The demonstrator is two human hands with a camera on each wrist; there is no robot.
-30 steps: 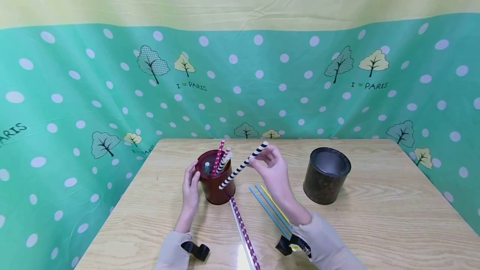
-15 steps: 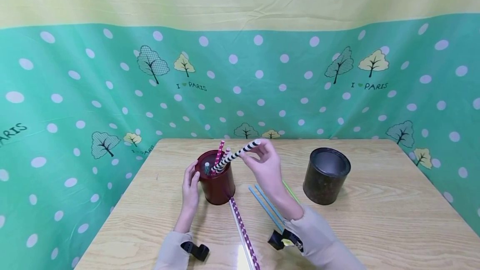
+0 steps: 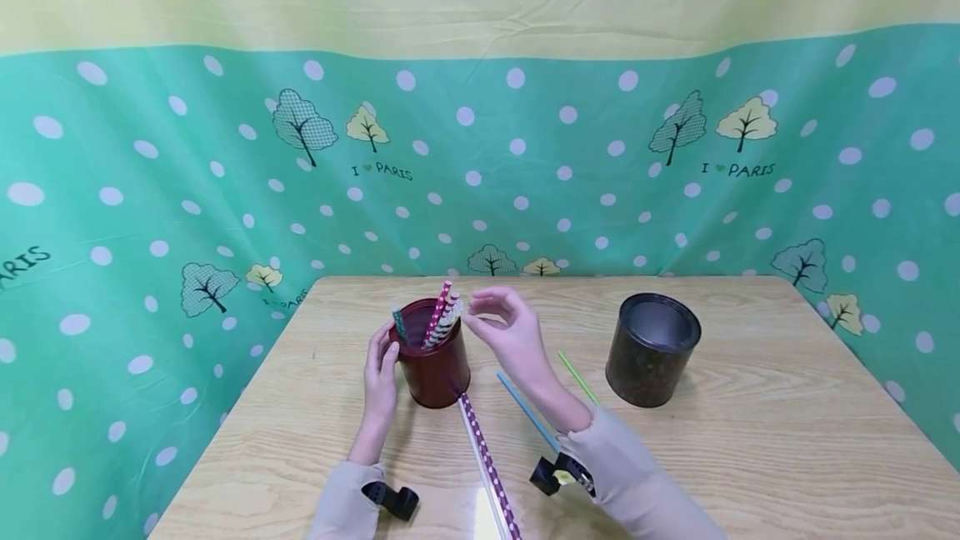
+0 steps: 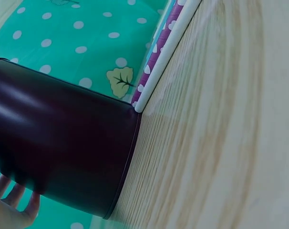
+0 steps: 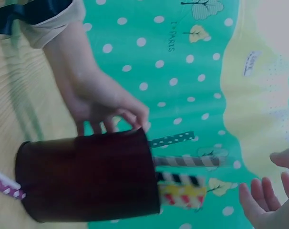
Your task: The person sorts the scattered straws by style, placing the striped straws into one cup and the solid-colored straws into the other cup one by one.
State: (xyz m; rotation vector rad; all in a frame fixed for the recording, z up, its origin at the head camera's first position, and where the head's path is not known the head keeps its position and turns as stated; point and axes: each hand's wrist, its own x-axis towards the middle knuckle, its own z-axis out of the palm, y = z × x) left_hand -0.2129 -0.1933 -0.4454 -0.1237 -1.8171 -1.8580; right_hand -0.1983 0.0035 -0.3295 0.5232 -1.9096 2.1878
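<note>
In the head view a dark red can [image 3: 433,375] stands upright on the left of the table. Its side is held near the rim by my left hand [image 3: 381,382]. Out of its top poke a pink dotted straw [image 3: 436,320], a green dotted straw [image 3: 400,327] and black-and-white striped straws [image 5: 182,179], clearest in the right wrist view. My right hand [image 3: 517,342] hovers just right of the can's mouth. In the right wrist view its fingers [image 5: 264,193] are spread, apart from the straws and holding nothing.
A second, blackish can [image 3: 647,373] stands to the right. On the table lie a purple dotted straw [image 3: 487,461] beside a white one [image 3: 480,458], a blue straw [image 3: 525,408] and a green straw [image 3: 577,377]. My right forearm covers part of the blue straw.
My right hand has moved left, lowered a black-and-white striped straw into the red can and let go of it. The green dotted straw now leans to the left rim. My left hand stays put.
</note>
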